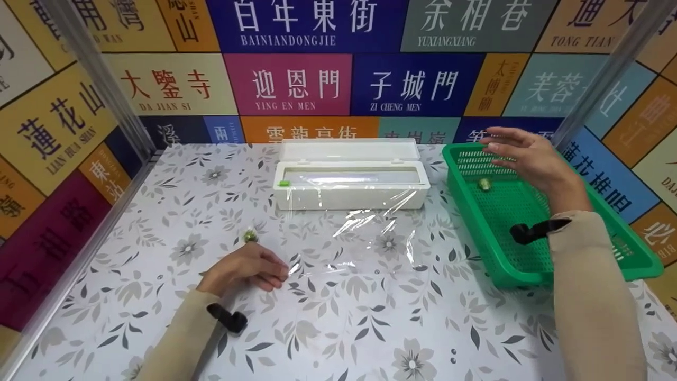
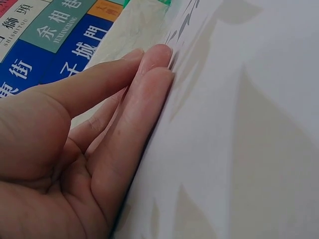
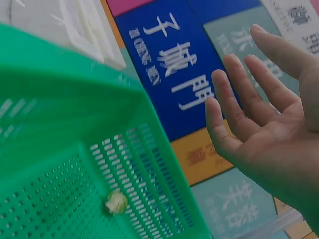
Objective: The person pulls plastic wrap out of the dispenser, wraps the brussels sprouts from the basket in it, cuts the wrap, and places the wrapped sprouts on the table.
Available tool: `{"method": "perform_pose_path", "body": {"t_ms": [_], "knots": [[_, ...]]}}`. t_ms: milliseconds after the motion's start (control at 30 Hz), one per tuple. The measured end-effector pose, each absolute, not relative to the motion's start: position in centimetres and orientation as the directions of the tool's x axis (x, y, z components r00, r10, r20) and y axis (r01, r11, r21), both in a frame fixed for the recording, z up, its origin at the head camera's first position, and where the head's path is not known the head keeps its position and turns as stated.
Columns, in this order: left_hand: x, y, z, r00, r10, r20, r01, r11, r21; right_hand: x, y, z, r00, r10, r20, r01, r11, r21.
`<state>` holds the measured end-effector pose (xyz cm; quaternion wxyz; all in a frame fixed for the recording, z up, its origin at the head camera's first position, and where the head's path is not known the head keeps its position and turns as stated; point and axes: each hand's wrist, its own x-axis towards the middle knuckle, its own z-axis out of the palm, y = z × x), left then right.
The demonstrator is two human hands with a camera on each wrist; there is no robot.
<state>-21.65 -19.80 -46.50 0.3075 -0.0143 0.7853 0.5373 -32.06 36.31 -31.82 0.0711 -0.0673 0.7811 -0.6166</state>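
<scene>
The left hand fills the left and near part, palm side showing, fingers stretched toward the far side and lying close along a white leaf-printed tabletop that spreads to the right. Thumb and fingertips come together at a crinkled clear film, which shows just beyond them. The print is blurred in the near part, sharper at the far end. At far left stand sign panels: a blue one reading 子城門, a teal one reading 余相巷. A green sliver shows farthest off, too little to identify.
</scene>
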Motion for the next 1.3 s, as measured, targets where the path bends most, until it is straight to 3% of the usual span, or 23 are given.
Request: {"method": "perform_pose_path", "body": {"t_ms": [433,567,833,1200,1300], "knots": [[-21.9,-19.7,-46.9,-0.810,0.304,-0.501,-0.350,0.435,0.830,-35.6,38.8,-34.1,-0.990,0.019,-0.138,0.136,-0.083,-0.987],[-21.9,-19.6,-46.9,-0.810,0.310,-0.497,-0.360,0.407,0.840,-36.1,39.7,-35.8,-0.981,0.086,-0.171,0.168,-0.045,-0.985],[-21.8,-19.9,-47.0,-0.814,0.296,-0.499,-0.363,0.411,0.836,-36.7,40.4,-39.3,-0.951,0.167,-0.259,0.289,0.186,-0.939],[-21.8,-19.9,-46.8,-0.813,0.281,-0.510,-0.371,0.426,0.825,-36.7,39.7,-42.3,-0.927,0.137,-0.349,0.371,0.201,-0.907],[-21.8,-19.8,-46.8,-0.813,0.286,-0.507,-0.366,0.426,0.827,-36.5,39.9,-42.6,-0.928,0.123,-0.353,0.373,0.256,-0.892]]}}
